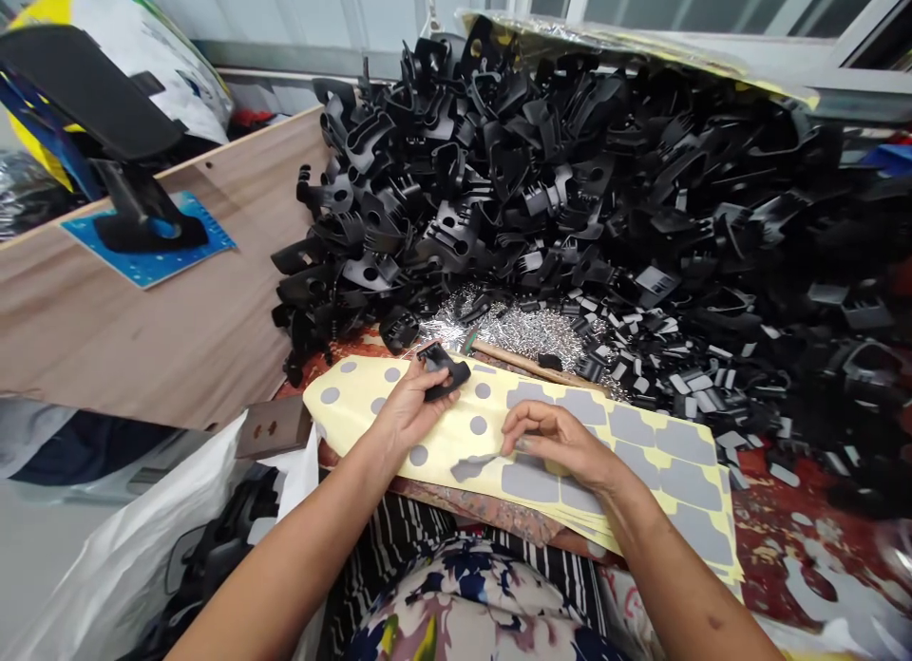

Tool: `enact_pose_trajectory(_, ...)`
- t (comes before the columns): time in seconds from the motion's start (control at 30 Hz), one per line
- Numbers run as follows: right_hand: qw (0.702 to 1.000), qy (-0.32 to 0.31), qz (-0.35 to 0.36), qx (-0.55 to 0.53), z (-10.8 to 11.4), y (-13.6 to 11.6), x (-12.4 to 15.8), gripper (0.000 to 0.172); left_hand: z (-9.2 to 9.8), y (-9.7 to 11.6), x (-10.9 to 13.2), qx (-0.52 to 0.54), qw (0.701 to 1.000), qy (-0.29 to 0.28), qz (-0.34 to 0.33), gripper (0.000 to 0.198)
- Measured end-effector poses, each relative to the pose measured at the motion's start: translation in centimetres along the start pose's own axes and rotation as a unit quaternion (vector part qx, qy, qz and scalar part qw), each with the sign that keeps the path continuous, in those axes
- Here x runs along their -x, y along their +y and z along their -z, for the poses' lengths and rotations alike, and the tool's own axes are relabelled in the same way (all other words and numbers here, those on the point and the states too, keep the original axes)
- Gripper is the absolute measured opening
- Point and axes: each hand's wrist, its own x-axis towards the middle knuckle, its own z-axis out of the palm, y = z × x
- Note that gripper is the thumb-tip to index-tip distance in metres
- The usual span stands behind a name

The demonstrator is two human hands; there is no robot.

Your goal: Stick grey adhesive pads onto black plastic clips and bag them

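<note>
In the head view my left hand [413, 405] is closed around a small black plastic part [450, 371]. To its right, my right hand [552, 440] pinches the edge of a grey sticker [471, 467], which hangs from the fingertips over the sheet. Both hands are above a yellow backing sheet [363, 419] that carries grey round stickers on the left and larger grey shaped stickers [634, 424] on the right. More sheets lie beneath it.
Behind the sheet rises a big heap of black plastic parts [456, 234]. A hammer [520, 360] lies before a pile of small metal pins [541, 329]. Small black pieces with grey pads [702, 386] spread at right. A black phone stand [135, 205] is on a wooden board [128, 329].
</note>
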Motion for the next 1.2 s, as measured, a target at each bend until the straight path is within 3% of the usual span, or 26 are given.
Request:
enact_pose_trajectory(0.07, 0.997, 0.07, 0.042, -0.008, 0.1, -0.4, 0.3, 0.02, -0.1, 0.0, 0.5, -0.012, 1.0, -0.026, -0.01, 0.058)
enact_pose_trajectory(0.17, 0.965, 0.24, 0.1, 0.047, -0.9, -0.4, 0.1, 0.024, -0.8, -0.3, 2.3, -0.017, 0.994, -0.109, 0.012, 0.056)
enact_pose_trajectory(0.27, 0.939, 0.304, 0.111, 0.113, -2.2, -0.4, -0.4, 0.028, -1.8, -1.0, 4.0, -0.005, 0.986, -0.157, 0.047, 0.043)
enact_pose_trajectory(0.47, 0.928, 0.326, 0.123, 0.129, -3.2, 0.3, -1.0, 0.019, -2.7, -1.8, 5.1, -0.013, 0.979, -0.195, 0.066, 0.04)
enact_pose_trajectory(0.83, 0.929, 0.327, 0.123, 0.123, -3.7, 1.1, -1.5, 0.015, -2.6, -1.7, 5.1, -0.012, 0.98, -0.187, 0.071, 0.041)
enact_pose_trajectory(1.2, 0.898, 0.343, 0.146, 0.236, -4.5, -0.3, -1.2, 0.01, -2.3, -2.1, 5.1, -0.027, 0.977, -0.209, 0.044, 0.051)
